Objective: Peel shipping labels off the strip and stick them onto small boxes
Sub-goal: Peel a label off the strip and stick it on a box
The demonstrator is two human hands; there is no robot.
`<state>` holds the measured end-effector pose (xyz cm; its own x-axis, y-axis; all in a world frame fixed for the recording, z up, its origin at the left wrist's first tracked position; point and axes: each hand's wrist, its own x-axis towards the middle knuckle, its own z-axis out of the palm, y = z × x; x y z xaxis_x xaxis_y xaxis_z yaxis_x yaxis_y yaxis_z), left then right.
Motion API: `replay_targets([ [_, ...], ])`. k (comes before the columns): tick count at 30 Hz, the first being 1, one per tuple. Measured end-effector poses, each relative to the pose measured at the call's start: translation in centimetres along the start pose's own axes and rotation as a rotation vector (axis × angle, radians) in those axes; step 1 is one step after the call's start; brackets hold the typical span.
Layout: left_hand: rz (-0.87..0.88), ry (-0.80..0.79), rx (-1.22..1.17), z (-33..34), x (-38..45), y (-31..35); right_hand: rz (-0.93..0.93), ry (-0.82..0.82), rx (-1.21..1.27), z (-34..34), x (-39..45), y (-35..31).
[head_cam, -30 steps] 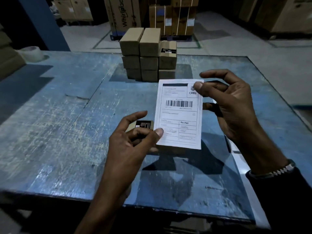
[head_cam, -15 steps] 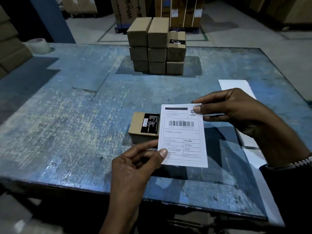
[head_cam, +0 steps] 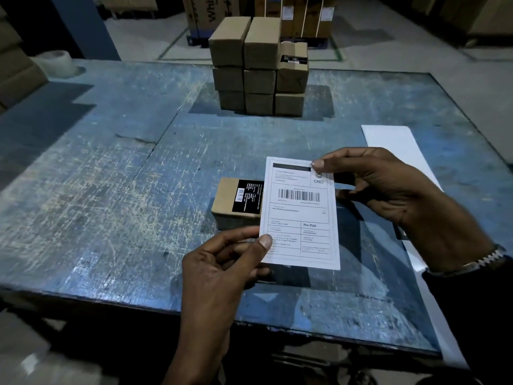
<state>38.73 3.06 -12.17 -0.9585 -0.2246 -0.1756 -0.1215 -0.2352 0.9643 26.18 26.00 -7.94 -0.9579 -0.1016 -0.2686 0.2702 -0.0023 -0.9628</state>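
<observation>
— What's around your hands right now?

— The blue table is under both of them. Beyond my fingertips, well off, is the stack of boxes. Out past my right hand lies the white strip. The small box sits just ahead of my left hand, flat on the table, black sticker up.

— And the label?

— The label hangs between my hands, printed side to me. My left thumb and fingers pinch its lower left edge; my right fingers pinch the upper right corner. Its left edge overlaps the box's right end from where I look. I can't tell whether it touches the box yet.

— What could go wrong?

— The biggest risk, I think: the label looks larger than the box top, so it could go down crooked or crease over an edge. Next, I'm holding only two opposite corners, so the free ones could curl and stick to themselves or the table. Smallest: glue catching my fingertips as I let go, dragging the box.
</observation>
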Motion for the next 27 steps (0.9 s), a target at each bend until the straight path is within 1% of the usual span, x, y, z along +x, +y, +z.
replay_targets([
  [3,-0.016,0.008,0.031,-0.2,0.1,0.2,-0.002,0.062,0.007,0.8,0.2,0.5],
  [6,-0.028,0.011,0.04,-0.2,0.2,0.2,0.011,0.09,0.036,1.3,0.3,0.7],
  [12,-0.022,0.01,0.06,-0.2,0.4,0.0,0.063,0.083,0.095,1.4,0.3,0.6],
  [19,-0.013,-0.005,0.066,-0.3,0.6,-0.2,0.069,0.067,0.091,1.2,0.6,0.8],
  [27,0.002,0.005,0.048,-0.2,0.7,-0.2,0.073,0.101,0.085,1.3,0.8,1.2],
])
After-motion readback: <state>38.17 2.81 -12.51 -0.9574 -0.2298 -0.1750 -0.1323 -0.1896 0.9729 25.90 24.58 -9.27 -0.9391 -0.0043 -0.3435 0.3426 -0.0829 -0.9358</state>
